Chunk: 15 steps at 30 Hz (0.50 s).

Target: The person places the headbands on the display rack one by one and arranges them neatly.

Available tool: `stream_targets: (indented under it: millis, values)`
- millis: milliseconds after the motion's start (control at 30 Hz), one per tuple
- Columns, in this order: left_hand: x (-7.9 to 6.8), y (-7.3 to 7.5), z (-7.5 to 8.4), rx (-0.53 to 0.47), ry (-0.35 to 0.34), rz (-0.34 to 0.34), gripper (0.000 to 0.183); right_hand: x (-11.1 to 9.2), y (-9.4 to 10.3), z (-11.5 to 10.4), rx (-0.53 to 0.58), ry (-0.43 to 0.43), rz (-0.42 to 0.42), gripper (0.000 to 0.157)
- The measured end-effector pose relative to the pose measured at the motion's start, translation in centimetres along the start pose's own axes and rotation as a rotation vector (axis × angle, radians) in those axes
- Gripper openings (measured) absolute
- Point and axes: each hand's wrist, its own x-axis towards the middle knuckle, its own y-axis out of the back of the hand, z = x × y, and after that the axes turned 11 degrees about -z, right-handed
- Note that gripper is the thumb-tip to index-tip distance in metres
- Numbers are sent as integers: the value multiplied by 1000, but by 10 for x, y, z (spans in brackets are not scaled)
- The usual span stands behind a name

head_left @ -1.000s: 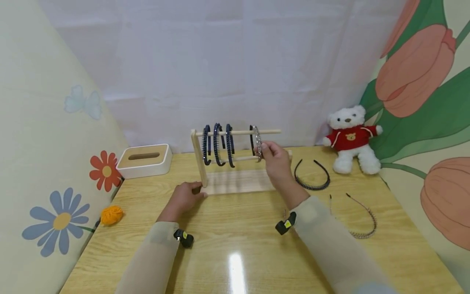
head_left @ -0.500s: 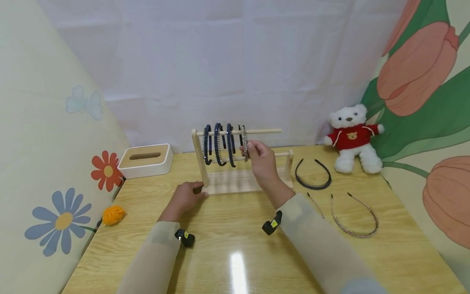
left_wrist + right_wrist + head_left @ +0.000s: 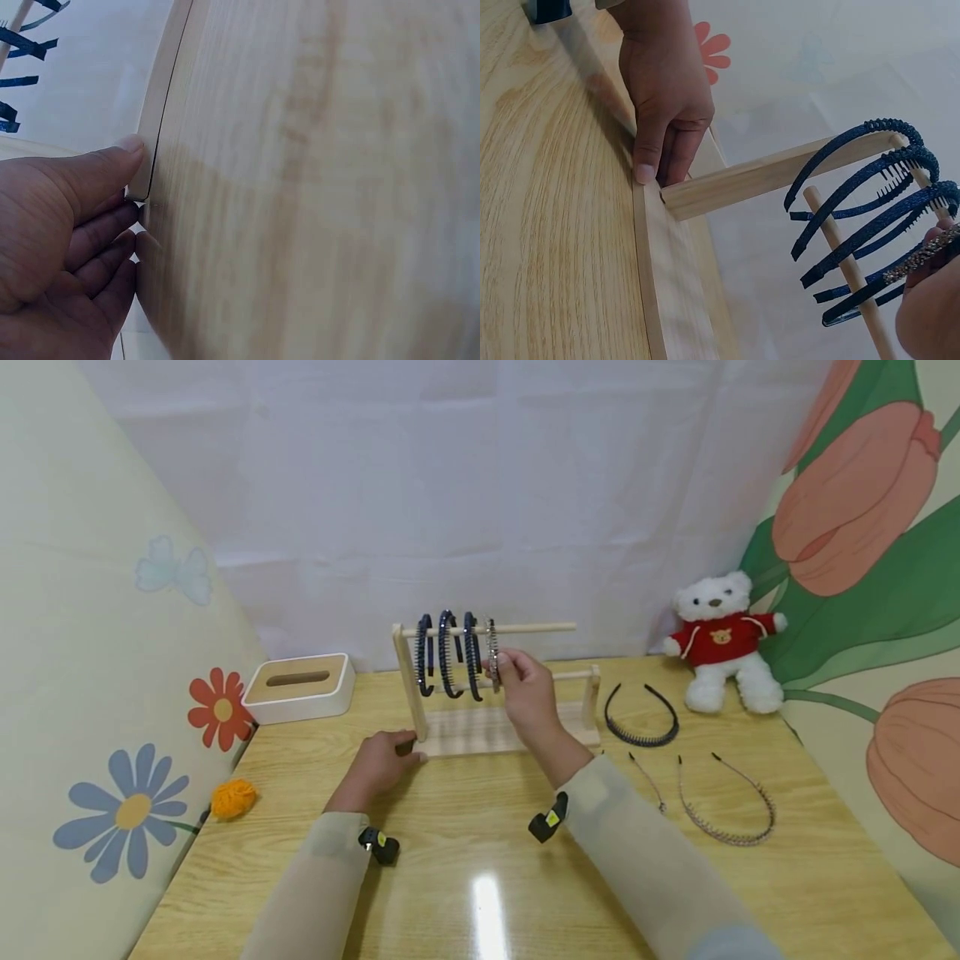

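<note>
A wooden headband rack stands on the table, its upper rod carrying three dark blue toothed headbands toward the left post. To their right a headband with silver glitter hangs over the same rod. Thumb and fingers of my right hand pinch its front side; in the right wrist view the glittery headband sits close beside the blue ones. My left hand grips the base's left end, the thumb on its front edge and the other fingers around the corner, as the left wrist view shows.
To the right lie a black headband and a thin beaded headband, with another thin headband partly behind my right sleeve. A white bear sits behind them. At left are a tissue box and orange yarn.
My right hand has slid the glittery headband leftward along the upper rod, close to the blue headbands. The left hand has stayed at the rack's base.
</note>
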Motion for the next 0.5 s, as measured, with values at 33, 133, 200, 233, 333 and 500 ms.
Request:
stream_targets:
  millis: [33, 133, 200, 233, 333, 500]
  values:
    - [0, 0, 0, 0, -2, 1, 53, 0, 0, 1, -2, 4, 2, 24]
    - [0, 0, 0, 0, -4, 2, 53, 0, 0, 3, -9, 15, 7, 25]
    - [0, 0, 0, -6, 1, 0, 53, 0, 0, 4, -9, 18, 5, 26]
    - [1, 0, 0, -9, 5, -1, 53, 1, 1, 4, -6, 18, 2, 26]
    - [1, 0, 1, -13, 13, -4, 53, 1, 2, 5, -7, 4, -11, 26]
    - [1, -1, 0, -4, 15, -7, 54, 2, 3, 6, 4, -1, -29, 29]
